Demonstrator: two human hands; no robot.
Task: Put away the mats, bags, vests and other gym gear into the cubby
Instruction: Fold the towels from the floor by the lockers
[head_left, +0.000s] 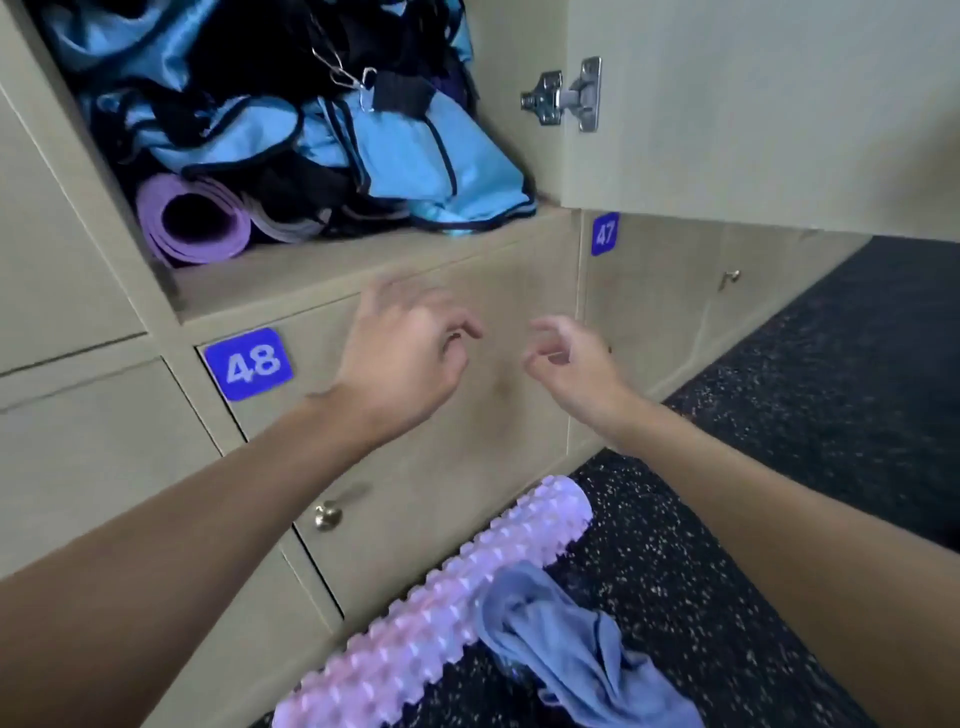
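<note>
The open cubby (332, 275) at the top holds a rolled purple mat (192, 221) at its lower left. Light blue bags and vests with black trim (415, 166) are piled over and beside the mat. My left hand (400, 358) and my right hand (571, 364) hang in front of locker door 48, below the cubby shelf. Both have loosely curled fingers and hold nothing. On the floor below lies a pink knobbed foam roller (431, 618), with a blue-grey cloth (566, 654) draped over its near part.
The cubby's door (753, 104) stands open to the right, with a metal hinge (569, 96). Closed locker doors marked 48 (248, 364) and 47 (605, 234) sit below, one with a round knob (327, 515). Dark speckled rubber floor (779, 415) stretches right.
</note>
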